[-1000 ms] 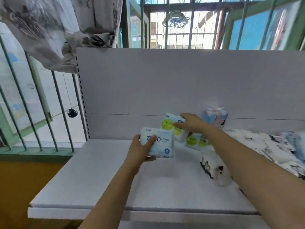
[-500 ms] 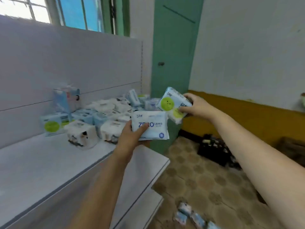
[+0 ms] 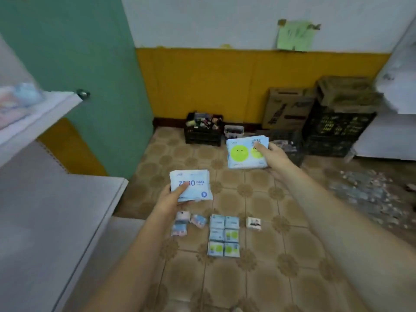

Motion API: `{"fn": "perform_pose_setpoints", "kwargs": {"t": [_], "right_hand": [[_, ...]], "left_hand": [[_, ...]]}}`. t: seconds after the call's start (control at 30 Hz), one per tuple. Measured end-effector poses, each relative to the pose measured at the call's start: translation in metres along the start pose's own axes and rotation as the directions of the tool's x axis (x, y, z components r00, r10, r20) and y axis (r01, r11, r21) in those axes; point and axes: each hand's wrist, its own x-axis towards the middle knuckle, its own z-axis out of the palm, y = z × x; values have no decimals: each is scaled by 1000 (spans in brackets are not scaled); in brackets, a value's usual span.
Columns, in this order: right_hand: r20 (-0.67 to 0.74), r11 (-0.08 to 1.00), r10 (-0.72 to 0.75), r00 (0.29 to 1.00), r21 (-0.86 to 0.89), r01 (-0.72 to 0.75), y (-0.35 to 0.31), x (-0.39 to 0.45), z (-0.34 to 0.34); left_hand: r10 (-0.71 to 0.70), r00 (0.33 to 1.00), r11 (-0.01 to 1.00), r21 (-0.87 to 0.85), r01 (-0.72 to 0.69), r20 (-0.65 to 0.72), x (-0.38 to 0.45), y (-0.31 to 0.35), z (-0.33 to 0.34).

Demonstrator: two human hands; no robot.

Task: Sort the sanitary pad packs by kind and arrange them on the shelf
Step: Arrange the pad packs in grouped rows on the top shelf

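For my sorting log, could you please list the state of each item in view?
ZERO LEAKS pack: held in left hand.
Green-circle pack: held in right hand.
Blue and green packs: in a two-column grid on the floor.
Black crate: on the floor, filled.

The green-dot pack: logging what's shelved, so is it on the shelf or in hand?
In hand: the right hand holds the green-dot pack above the tiled floor.
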Motion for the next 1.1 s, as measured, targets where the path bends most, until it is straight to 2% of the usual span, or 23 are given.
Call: {"fn": "perform_pose_setpoints", "kwargs": {"t": [0.1,0.23,0.33,0.43,0.57,0.67,0.77,0.93,1.03,1.1], "right_hand": [[-47,992,118,992,60,-115,52,48,-26],[-33,957,275,961,104,-271,123,96,-32],[-49,915,403,914,60,-400,186,134,-23],[-140,847,528,838,16,-531,266,175,-4],[-187,761,639,746,17,-648,382,213,29],[-165,731,671,723,-17,-682,489,239,50],[-146,736,659,737,-76,-673,615,273,62],[-67,751,632,772,-194,-632,821,360,79],[-80,709,661,746,-259,-656,901,393,83],[-74,672,702,708,-260,-694,913,392,83]], "left_hand": [[-136,991,991,13,137,-15,39,-47,25],[-297,955,951,86,296,-4,79,-107,39],[-404,914,904,146,403,-20,129,-151,42],[-505,863,842,214,495,-10,192,-200,43],[-572,816,776,266,571,-84,289,-300,30],[-608,776,734,253,630,-167,363,-402,17],[-604,772,731,249,636,-198,437,-515,8],[-538,833,781,294,551,-131,566,-687,8],[-493,853,679,536,501,-173,612,-763,2],[-497,852,624,613,484,-166,613,-771,7]]}}
